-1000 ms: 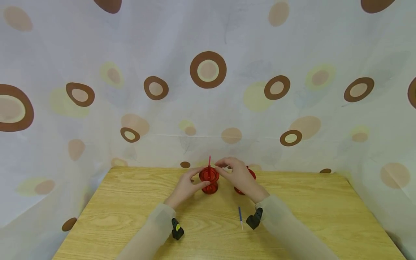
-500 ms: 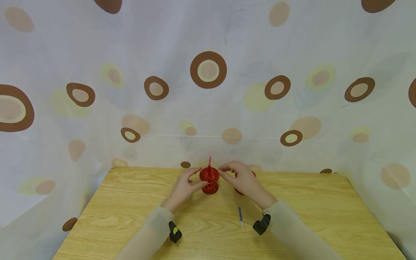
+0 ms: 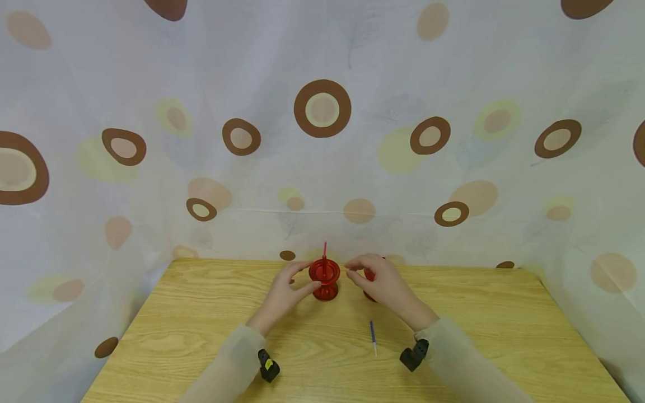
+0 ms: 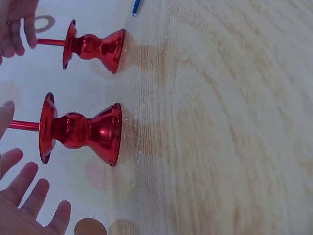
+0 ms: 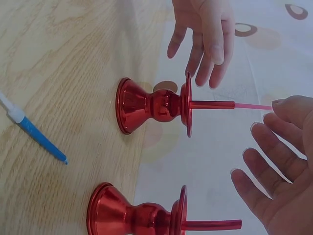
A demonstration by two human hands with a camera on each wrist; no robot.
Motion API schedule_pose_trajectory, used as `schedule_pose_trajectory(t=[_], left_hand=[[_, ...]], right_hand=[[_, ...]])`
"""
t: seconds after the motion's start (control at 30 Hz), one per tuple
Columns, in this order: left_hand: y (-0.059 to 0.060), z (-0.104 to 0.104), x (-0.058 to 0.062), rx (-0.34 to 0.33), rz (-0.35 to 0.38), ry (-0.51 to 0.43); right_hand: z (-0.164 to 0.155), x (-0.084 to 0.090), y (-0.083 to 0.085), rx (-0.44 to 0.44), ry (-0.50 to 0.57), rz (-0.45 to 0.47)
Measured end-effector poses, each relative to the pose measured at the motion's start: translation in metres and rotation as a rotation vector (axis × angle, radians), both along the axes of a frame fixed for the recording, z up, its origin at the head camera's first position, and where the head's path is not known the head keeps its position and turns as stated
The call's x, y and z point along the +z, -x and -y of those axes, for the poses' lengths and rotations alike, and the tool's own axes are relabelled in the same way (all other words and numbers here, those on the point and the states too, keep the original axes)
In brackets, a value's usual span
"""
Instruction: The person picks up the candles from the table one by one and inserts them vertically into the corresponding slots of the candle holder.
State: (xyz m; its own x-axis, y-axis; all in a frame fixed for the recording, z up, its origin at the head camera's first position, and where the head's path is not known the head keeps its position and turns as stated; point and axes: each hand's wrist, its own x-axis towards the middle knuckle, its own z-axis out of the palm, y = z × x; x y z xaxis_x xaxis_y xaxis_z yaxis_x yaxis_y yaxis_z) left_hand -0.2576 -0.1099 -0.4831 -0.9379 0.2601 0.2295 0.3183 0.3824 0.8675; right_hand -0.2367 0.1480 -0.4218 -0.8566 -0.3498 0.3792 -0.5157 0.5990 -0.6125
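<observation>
A shiny red candlestick [image 3: 326, 290] stands upright near the table's back edge. From its tube rises a thin pink candle [image 3: 325, 249]. My left hand [image 3: 279, 294] is curved around the left side of its dish, fingers spread; whether a fingertip touches it I cannot tell. My right hand [image 3: 385, 285] hovers to the right, fingers loosely bent and holding nothing, apart from the candle in the head view. Partly hidden behind that hand is a second red candlestick [image 3: 369, 275], whose tube [image 5: 212, 225] shows no candle in the right wrist view.
On the wooden table [image 3: 201, 324], in front of the candlesticks, lies a thin blue candle-like stick [image 3: 373, 331] with a white end. A pale patterned curtain [image 3: 383, 67] hangs behind the table and at both sides.
My right hand has moved right, away from the pink candle, and slightly down. The left hand has shifted a little left. The candlesticks and the blue stick have stayed in place.
</observation>
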Motion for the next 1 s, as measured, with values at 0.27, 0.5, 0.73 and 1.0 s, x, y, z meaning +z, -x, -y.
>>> schedule_pose_trajectory(t=[0.27, 0.5, 0.73, 1.0], left_hand=[[-0.009, 0.0, 0.0, 0.031, -0.051, 0.007], [-0.015, -0.002, 0.001, 0.033, -0.08, 0.041], [-0.024, -0.006, 0.006, 0.014, -0.07, 0.039], [-0.031, -0.008, 0.005, -0.012, -0.052, 0.056]], right_hand=[[-0.007, -0.001, -0.005, 0.009, 0.032, -0.006], [-0.012, -0.001, -0.01, -0.009, 0.058, 0.026], [-0.017, -0.001, -0.016, 0.003, 0.07, 0.005], [-0.024, -0.003, -0.022, -0.003, 0.069, -0.011]])
